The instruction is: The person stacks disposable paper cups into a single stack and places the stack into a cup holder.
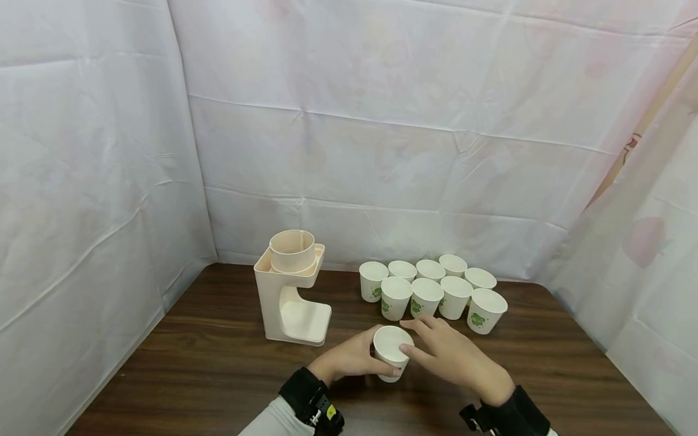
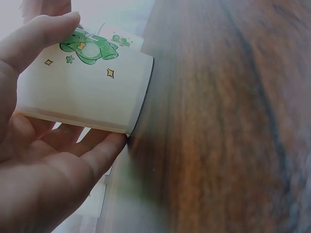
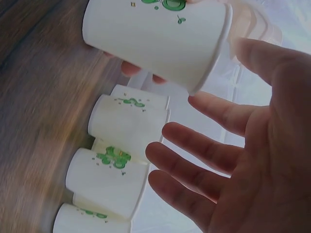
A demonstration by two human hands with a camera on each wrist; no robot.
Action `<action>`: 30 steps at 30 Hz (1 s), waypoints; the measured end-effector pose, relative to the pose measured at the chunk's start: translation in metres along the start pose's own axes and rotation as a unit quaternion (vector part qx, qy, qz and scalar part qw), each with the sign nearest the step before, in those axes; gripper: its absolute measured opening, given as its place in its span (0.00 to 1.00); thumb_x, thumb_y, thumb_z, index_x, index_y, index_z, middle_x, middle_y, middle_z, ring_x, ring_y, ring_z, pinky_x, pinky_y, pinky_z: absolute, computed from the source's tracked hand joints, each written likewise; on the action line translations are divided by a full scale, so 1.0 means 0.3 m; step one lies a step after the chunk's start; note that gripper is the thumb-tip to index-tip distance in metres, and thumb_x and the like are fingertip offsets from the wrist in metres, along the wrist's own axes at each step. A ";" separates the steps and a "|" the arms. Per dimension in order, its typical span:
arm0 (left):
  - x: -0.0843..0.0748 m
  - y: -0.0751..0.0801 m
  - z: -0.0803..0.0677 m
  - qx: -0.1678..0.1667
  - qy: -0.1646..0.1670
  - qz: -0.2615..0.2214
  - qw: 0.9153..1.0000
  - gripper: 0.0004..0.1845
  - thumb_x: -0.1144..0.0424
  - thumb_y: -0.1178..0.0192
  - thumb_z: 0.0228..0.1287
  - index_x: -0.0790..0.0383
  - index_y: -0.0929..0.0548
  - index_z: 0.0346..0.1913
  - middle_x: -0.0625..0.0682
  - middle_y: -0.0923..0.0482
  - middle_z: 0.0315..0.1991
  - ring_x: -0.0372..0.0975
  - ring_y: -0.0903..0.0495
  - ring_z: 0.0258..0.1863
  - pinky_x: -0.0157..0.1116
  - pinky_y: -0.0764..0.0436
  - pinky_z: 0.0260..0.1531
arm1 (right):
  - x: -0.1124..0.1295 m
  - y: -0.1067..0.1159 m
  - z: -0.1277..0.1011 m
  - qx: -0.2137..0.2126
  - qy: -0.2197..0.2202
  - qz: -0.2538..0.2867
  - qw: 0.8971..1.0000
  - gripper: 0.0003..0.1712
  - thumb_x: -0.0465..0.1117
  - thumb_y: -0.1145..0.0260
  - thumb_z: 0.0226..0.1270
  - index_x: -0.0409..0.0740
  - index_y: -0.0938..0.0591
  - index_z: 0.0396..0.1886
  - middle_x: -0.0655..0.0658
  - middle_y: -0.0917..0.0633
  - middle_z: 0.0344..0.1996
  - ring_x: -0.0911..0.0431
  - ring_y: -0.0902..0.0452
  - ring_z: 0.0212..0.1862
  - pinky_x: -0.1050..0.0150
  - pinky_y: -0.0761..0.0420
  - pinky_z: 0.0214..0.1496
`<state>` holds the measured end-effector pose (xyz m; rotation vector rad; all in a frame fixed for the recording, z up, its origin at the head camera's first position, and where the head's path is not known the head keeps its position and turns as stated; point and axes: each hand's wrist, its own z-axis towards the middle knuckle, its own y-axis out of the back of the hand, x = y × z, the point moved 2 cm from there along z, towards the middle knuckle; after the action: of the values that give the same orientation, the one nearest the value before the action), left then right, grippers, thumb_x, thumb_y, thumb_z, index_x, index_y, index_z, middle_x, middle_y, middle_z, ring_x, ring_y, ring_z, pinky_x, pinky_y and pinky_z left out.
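Note:
A white paper cup (image 1: 391,350) with a green cartoon print (image 2: 87,48) stands near the front of the dark wood table (image 1: 218,375). My left hand (image 1: 351,358) grips it from the left, thumb and fingers (image 2: 104,155) curled round its wall. My right hand (image 1: 449,356) is beside the cup on the right, fingers spread and straight (image 3: 194,141). Its thumb lies at the cup's rim (image 3: 209,58); whether it touches I cannot tell. The right hand holds nothing.
Several more printed paper cups (image 1: 438,290) stand bunched just behind my hands and also show in the right wrist view (image 3: 116,162). A cream cup holder (image 1: 291,297) with a round top opening stands at the back left. White cloth walls (image 1: 382,151) close in three sides.

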<state>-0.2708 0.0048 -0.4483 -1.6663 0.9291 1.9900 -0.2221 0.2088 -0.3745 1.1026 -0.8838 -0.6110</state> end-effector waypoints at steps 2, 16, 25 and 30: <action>0.001 0.002 0.001 0.001 -0.001 -0.002 1.000 0.36 0.66 0.25 0.55 0.53 0.30 0.66 0.43 0.22 0.53 0.36 0.24 0.53 0.37 0.26 0.54 | -0.010 0.006 -0.007 -0.002 0.000 0.000 1.000 0.31 0.63 0.44 0.75 0.47 0.23 0.65 0.45 0.23 0.59 0.46 0.25 0.58 0.46 0.23 0.52; 0.005 0.001 0.004 -0.002 0.012 -0.027 1.000 0.34 0.69 0.26 0.54 0.56 0.29 0.64 0.45 0.21 0.52 0.37 0.23 0.53 0.38 0.28 0.57 | -0.109 0.080 -0.066 -0.028 -0.058 0.007 0.998 0.32 0.63 0.42 0.74 0.48 0.24 0.65 0.43 0.23 0.59 0.43 0.27 0.61 0.43 0.24 0.55; 0.006 0.000 0.004 0.004 0.008 -0.019 1.000 0.35 0.68 0.26 0.55 0.56 0.29 0.65 0.44 0.22 0.52 0.36 0.24 0.54 0.38 0.29 0.57 | -0.193 0.101 -0.096 -0.076 -0.077 -0.016 0.994 0.30 0.59 0.39 0.74 0.43 0.23 0.63 0.39 0.22 0.56 0.38 0.25 0.58 0.40 0.25 0.53; 0.002 -0.002 0.003 -0.007 0.012 -0.013 1.000 0.34 0.68 0.25 0.53 0.54 0.28 0.63 0.43 0.21 0.50 0.36 0.23 0.53 0.37 0.29 0.56 | -0.222 0.104 -0.107 -0.084 -0.090 -0.031 0.992 0.32 0.58 0.38 0.74 0.37 0.23 0.63 0.36 0.21 0.54 0.36 0.26 0.57 0.38 0.26 0.53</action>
<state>-0.2713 0.0057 -0.4491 -1.7047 0.8991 1.9671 -0.2301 0.2887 -0.3712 0.9364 -0.9379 -0.8311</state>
